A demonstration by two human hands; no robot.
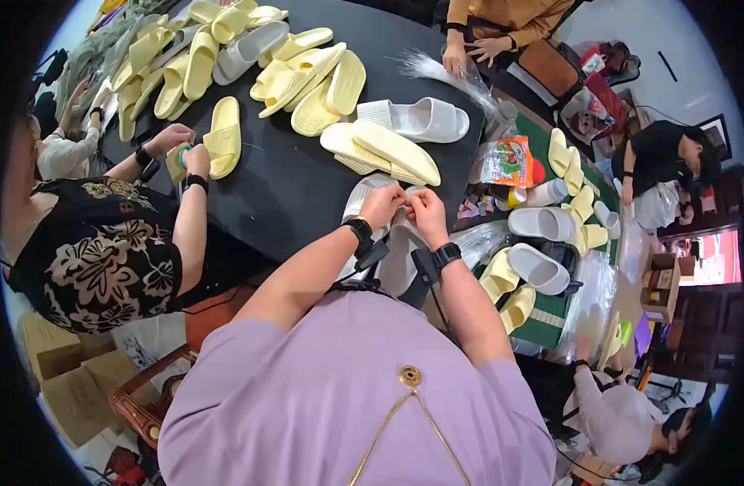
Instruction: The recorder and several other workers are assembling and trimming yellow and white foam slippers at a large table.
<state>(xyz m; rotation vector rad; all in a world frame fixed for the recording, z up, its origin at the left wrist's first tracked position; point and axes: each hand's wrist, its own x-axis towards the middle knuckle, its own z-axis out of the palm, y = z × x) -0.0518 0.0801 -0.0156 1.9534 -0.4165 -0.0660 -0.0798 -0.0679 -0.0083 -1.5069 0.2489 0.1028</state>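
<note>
Two overlapping pale-yellow ribbed slippers point(396, 150) lie close ahead on the black surface point(283, 190), an orange-printed packet point(510, 162) rightward. Beneath the left hand point(382, 206) and right hand point(426, 215) is a light-grey slipper point(400, 263), long axis running away from the wearer, toe direction unclear. Each grip has fingertips together; anything clamped, I cannot tell.

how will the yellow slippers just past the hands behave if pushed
The yellow slippers have thick, moulded-looking soles, so they're probably light and springy, not floppy. One lies partly over the other, so a push might slide them apart.
</note>
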